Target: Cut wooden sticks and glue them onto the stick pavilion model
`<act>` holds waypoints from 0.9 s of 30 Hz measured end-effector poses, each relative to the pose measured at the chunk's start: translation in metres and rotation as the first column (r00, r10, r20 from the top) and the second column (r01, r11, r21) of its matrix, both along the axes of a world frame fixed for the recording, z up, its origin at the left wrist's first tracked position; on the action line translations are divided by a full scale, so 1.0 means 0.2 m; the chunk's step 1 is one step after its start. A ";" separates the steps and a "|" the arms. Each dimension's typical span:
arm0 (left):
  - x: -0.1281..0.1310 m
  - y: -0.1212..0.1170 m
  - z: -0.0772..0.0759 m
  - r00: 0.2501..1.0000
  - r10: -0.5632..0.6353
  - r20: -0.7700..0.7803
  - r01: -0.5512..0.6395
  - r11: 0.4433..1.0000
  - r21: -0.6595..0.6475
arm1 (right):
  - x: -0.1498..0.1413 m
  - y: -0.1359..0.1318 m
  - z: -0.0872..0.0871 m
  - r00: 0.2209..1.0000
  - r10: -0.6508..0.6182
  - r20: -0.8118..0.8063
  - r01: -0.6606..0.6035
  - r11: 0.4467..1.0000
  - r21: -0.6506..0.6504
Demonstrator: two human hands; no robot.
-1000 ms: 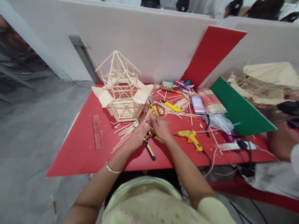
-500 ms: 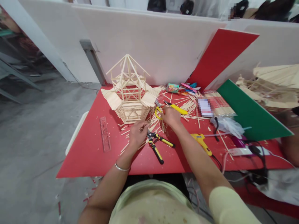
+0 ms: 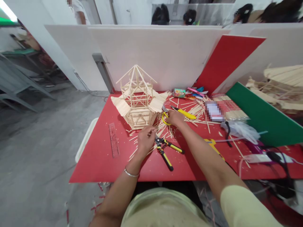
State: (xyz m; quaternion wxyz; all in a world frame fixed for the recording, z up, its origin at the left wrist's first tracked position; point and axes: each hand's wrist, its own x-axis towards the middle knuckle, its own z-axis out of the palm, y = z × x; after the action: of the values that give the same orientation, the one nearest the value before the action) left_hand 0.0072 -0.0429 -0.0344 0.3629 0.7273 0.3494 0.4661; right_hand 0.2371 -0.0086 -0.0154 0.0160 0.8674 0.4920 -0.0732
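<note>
My left hand [image 3: 146, 139] is closed in a pinch just in front of the stick-built model [image 3: 139, 116]; whatever lies between its fingertips is too small to make out. Beside it, pliers with yellow-and-black handles [image 3: 166, 158] lie spread on the table. My right hand [image 3: 175, 118] reaches farther out, its fingers curled down onto the handles of a pair of scissors [image 3: 163, 119]. One scissor loop is yellow; the other is hidden under the hand. Loose thin wooden sticks [image 3: 197, 110] lie around both hands. A yellow cutter knife [image 3: 187, 114] rests just beyond my right hand.
A clear ruler [image 3: 114, 140] lies left on the red table [image 3: 94, 167]. Partly behind my right forearm is a yellow glue gun [image 3: 214, 146]. A phone [image 3: 214, 111], plastic bag [image 3: 243, 130], power strip [image 3: 260, 158] and green board [image 3: 262, 119] stand right. White panels [image 3: 153, 56] rise behind.
My hands have separated. The right moved outward and right from beside the left to the scissors, staying there since half a second ago. The pliers are now uncovered. The view has shifted.
</note>
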 end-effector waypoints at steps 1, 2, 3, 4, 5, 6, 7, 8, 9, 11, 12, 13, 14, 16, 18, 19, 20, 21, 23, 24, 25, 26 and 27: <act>0.00 0.00 0.00 1.000 0.013 0.009 -0.013 1.000 0.002 | 0.01 0.00 -0.01 1.000 0.000 -0.001 0.000 1.000 -0.005; 0.00 0.01 -0.01 0.999 0.029 0.020 -0.029 1.000 0.005 | 0.02 0.01 -0.02 1.000 0.002 -0.003 -0.002 1.000 -0.009; 0.00 0.01 -0.01 0.998 0.047 0.031 -0.047 0.999 0.008 | 0.02 0.01 -0.02 1.000 0.006 -0.006 -0.006 1.000 -0.013; 0.00 0.01 -0.01 0.997 0.066 0.042 -0.066 0.998 0.008 | 0.03 0.01 -0.03 1.000 0.010 -0.010 -0.011 1.000 -0.016; 0.00 0.02 -0.01 0.995 0.084 0.055 -0.085 0.996 0.004 | 0.04 0.01 -0.03 1.000 0.016 -0.015 -0.016 1.000 -0.019; 0.00 0.03 -0.02 0.993 0.101 0.067 -0.101 0.995 -0.003 | 0.05 0.01 -0.03 1.000 0.022 -0.020 -0.022 1.000 -0.021; 0.00 0.04 -0.02 0.991 0.112 0.077 -0.112 0.994 -0.011 | 0.05 0.01 -0.03 0.999 0.028 -0.026 -0.029 0.999 -0.023; -0.01 0.04 -0.02 0.989 0.120 0.084 -0.119 0.993 -0.015 | 0.05 0.01 -0.03 0.999 0.034 -0.031 -0.035 0.999 -0.024; -0.01 0.05 -0.02 0.988 0.125 0.087 -0.124 0.992 -0.014 | 0.06 0.01 -0.02 0.999 0.040 -0.035 -0.041 0.999 -0.024; -0.01 0.06 -0.03 0.988 0.130 0.085 -0.132 0.991 0.012 | 0.05 0.01 -0.02 0.998 0.047 -0.038 -0.048 0.999 -0.021; -0.02 0.07 -0.03 0.987 0.136 0.083 -0.139 0.990 0.029 | 0.05 0.00 -0.01 0.998 0.049 -0.038 -0.050 0.999 -0.020; -0.02 0.07 -0.03 0.987 0.140 0.080 -0.144 0.989 0.041 | 0.05 0.00 -0.01 0.998 0.050 -0.039 -0.051 0.999 -0.019; -0.02 0.07 -0.03 0.987 0.144 0.078 -0.148 0.988 0.045 | 0.05 0.00 -0.01 0.998 0.051 -0.040 -0.052 0.998 -0.018; -0.02 0.07 -0.04 0.984 0.156 0.083 -0.158 0.987 0.023 | 0.04 -0.01 0.00 0.998 0.052 -0.042 -0.052 0.998 -0.017; -0.02 0.07 -0.04 0.979 0.172 0.106 -0.170 0.985 -0.028 | 0.04 -0.01 0.00 0.998 0.051 -0.042 -0.052 0.999 -0.013; -0.02 0.07 -0.05 0.976 0.183 0.121 -0.178 0.983 -0.054 | 0.03 -0.01 0.01 0.998 0.051 -0.042 -0.052 0.999 -0.012; -0.02 0.08 -0.05 0.973 0.192 0.131 -0.183 0.980 -0.076 | 0.03 -0.01 0.02 0.998 0.051 -0.044 -0.052 0.999 -0.012; -0.02 0.08 -0.05 0.971 0.196 0.135 -0.185 0.979 -0.089 | 0.02 -0.02 0.03 0.998 0.053 -0.046 -0.053 0.999 -0.012; -0.02 0.09 -0.05 0.969 0.207 0.132 -0.196 0.977 -0.089 | 0.00 -0.04 0.07 0.997 0.056 -0.051 -0.057 0.998 -0.012; -0.03 0.09 -0.04 0.969 0.211 0.129 -0.202 0.976 -0.079 | -0.01 -0.05 0.09 0.997 0.058 -0.050 -0.058 0.998 -0.007; -0.03 0.09 -0.03 0.966 0.221 0.132 -0.214 0.975 -0.066 | -0.03 -0.07 0.11 0.997 0.061 -0.047 -0.061 0.998 0.004; -0.04 0.08 -0.02 0.961 0.237 0.141 -0.231 0.971 -0.057 | -0.06 -0.09 0.12 0.997 0.065 -0.042 -0.065 0.998 0.020; -0.05 0.08 0.00 0.954 0.259 0.153 -0.254 0.966 -0.051 | -0.09 -0.12 0.14 0.997 0.073 -0.040 -0.071 0.997 0.040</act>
State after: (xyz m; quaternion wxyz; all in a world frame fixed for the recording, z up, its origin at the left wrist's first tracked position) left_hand -0.0019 -0.0269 -0.0349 0.3372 0.6308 0.4181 0.5601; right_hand 0.2195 -0.0326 0.0127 -0.0081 0.8475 0.5245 -0.0810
